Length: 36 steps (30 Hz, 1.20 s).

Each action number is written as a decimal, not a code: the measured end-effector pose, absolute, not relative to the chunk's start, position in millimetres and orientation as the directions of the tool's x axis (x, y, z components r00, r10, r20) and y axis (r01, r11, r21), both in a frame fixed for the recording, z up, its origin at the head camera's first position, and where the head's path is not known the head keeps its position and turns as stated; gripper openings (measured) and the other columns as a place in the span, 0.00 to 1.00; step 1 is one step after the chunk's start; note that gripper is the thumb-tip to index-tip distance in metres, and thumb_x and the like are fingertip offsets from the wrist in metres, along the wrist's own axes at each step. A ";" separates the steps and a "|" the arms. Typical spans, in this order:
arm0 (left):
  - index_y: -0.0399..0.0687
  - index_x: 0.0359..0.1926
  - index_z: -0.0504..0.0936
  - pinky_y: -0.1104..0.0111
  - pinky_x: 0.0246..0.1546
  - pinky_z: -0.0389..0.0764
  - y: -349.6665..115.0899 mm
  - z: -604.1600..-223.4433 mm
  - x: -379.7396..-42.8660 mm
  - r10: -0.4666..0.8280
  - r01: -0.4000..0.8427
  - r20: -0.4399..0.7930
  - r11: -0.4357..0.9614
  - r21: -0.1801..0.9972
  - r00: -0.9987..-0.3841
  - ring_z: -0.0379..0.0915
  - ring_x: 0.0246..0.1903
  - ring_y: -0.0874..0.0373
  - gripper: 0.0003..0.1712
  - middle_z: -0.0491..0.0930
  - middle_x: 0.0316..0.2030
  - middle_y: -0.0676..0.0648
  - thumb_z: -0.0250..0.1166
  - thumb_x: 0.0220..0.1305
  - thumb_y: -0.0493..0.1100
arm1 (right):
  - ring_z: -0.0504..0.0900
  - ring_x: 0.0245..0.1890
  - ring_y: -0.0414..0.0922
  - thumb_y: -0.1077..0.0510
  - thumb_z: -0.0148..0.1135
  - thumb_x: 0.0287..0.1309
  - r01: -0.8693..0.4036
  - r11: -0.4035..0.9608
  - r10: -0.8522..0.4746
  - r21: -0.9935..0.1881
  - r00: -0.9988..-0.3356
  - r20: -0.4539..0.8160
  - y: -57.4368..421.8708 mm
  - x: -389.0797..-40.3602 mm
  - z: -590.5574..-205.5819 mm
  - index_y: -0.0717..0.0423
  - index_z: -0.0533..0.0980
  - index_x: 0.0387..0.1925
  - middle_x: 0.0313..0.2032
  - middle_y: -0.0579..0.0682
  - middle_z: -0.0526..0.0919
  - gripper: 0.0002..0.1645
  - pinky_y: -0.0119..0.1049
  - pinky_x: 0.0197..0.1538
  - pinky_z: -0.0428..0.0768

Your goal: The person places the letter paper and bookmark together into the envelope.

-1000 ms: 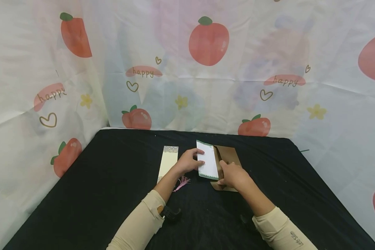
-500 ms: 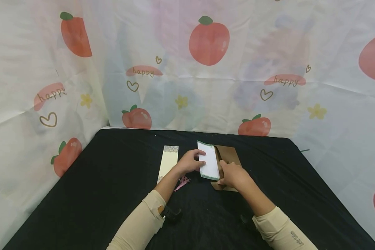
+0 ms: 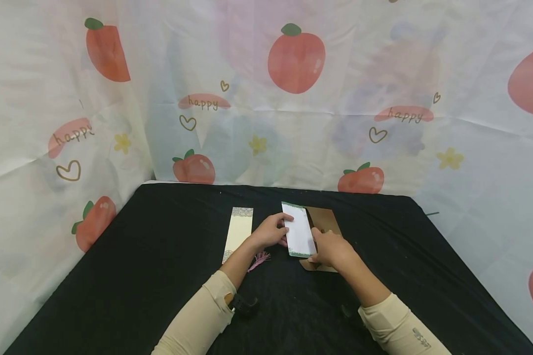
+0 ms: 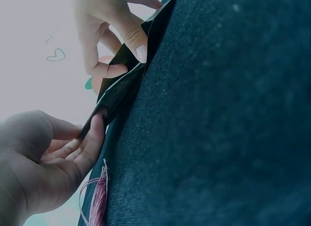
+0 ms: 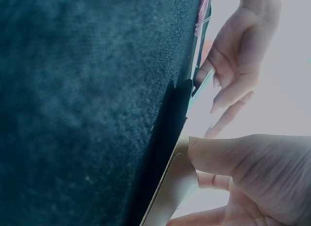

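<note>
On the black fabric table cover point(image 3: 160, 256), a white rectangular card with green-trimmed ends point(image 3: 299, 231) meets a flat brown paper envelope point(image 3: 325, 218)

From the fingertips of the left hand point(image 3: 269, 230), the card lies at three o'clock, touching them, its long axis running from about half past eleven to half past five. The left hand is the nearer one: it pinches the card's nine o'clock long edge. At three o'clock from the card sits the envelope, and the relation that matters is between the card's opposite long edge and the envelope's mouth. The two run nearly parallel and overlap in the head view; whether that edge is inside or only over the mouth, I cannot tell. The right hand point(image 3: 331, 247), just short of four o'clock from the card's middle, grips the envelope's border, its thumb point(image 5: 209, 155) lying on the brown paper.

Compared with half a second ago, the card has shifted slightly towards three o'clock, covering more of the brown strip at the mouth. Right hand and envelope look almost unmoved.

Towards nine o'clock from the left hand lies a cream paper strip with patterned ends point(image 3: 238, 234); near seven o'clock rests a pink thread tassel point(image 3: 260, 260).
</note>
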<state>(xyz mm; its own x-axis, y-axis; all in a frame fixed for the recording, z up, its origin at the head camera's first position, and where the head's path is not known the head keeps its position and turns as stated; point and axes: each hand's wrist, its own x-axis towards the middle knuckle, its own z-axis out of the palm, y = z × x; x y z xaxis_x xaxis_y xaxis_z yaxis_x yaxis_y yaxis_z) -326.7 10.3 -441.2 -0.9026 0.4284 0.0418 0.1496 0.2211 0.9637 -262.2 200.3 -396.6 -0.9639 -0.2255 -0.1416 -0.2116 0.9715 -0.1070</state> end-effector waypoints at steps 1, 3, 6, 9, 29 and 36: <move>0.33 0.64 0.76 0.62 0.29 0.88 10.5 -441.7 -326.8 0.425 0.150 0.045 0.216 0.965 -0.904 0.82 0.25 0.52 0.19 0.77 0.40 0.40 0.55 0.75 0.26 | 0.82 0.35 0.55 0.50 0.82 0.53 -0.213 0.972 -0.226 -0.102 -0.964 -0.141 200.1 -261.8 -395.9 0.64 0.69 0.63 0.39 0.61 0.81 0.43 0.50 0.36 0.82; 0.32 0.64 0.75 0.62 0.29 0.88 11.1 -442.2 -326.4 0.420 0.151 0.051 0.208 0.966 -0.906 0.82 0.24 0.53 0.20 0.77 0.39 0.40 0.57 0.74 0.26 | 0.83 0.37 0.56 0.50 0.82 0.53 -0.213 0.972 -0.225 -0.094 -0.964 -0.143 199.9 -261.0 -395.2 0.65 0.68 0.65 0.41 0.63 0.81 0.46 0.51 0.38 0.82; 0.32 0.64 0.75 0.63 0.28 0.88 11.9 -443.4 -326.6 0.406 0.150 0.058 0.199 0.968 -0.912 0.82 0.23 0.53 0.21 0.78 0.39 0.42 0.59 0.72 0.26 | 0.83 0.38 0.57 0.49 0.82 0.53 -0.210 0.973 -0.222 -0.093 -0.964 -0.145 199.9 -260.1 -394.6 0.66 0.68 0.66 0.41 0.64 0.81 0.47 0.51 0.38 0.83; 0.32 0.64 0.74 0.62 0.28 0.88 12.7 -443.8 -326.8 0.394 0.151 0.065 0.192 0.970 -0.917 0.82 0.22 0.53 0.22 0.77 0.39 0.41 0.61 0.70 0.25 | 0.82 0.37 0.56 0.50 0.82 0.53 -0.206 0.974 -0.219 -0.099 -0.965 -0.147 199.9 -260.3 -394.6 0.65 0.68 0.66 0.41 0.63 0.81 0.46 0.51 0.37 0.82; 0.35 0.63 0.74 0.67 0.27 0.85 18.2 -446.2 -327.9 0.296 0.176 0.085 0.299 0.938 -0.951 0.80 0.22 0.56 0.28 0.77 0.36 0.45 0.70 0.63 0.25 | 0.82 0.40 0.57 0.49 0.81 0.53 -0.222 0.972 -0.232 -0.079 -0.960 -0.154 199.6 -261.0 -394.9 0.65 0.68 0.67 0.44 0.65 0.81 0.48 0.52 0.40 0.82; 0.33 0.64 0.74 0.67 0.27 0.85 18.7 -443.9 -325.7 0.309 0.181 0.081 0.311 0.933 -0.948 0.80 0.23 0.58 0.28 0.79 0.41 0.40 0.70 0.64 0.26 | 0.83 0.42 0.57 0.48 0.82 0.53 -0.235 0.969 -0.245 -0.079 -0.955 -0.165 196.8 -261.0 -393.2 0.66 0.68 0.68 0.48 0.66 0.81 0.49 0.54 0.43 0.83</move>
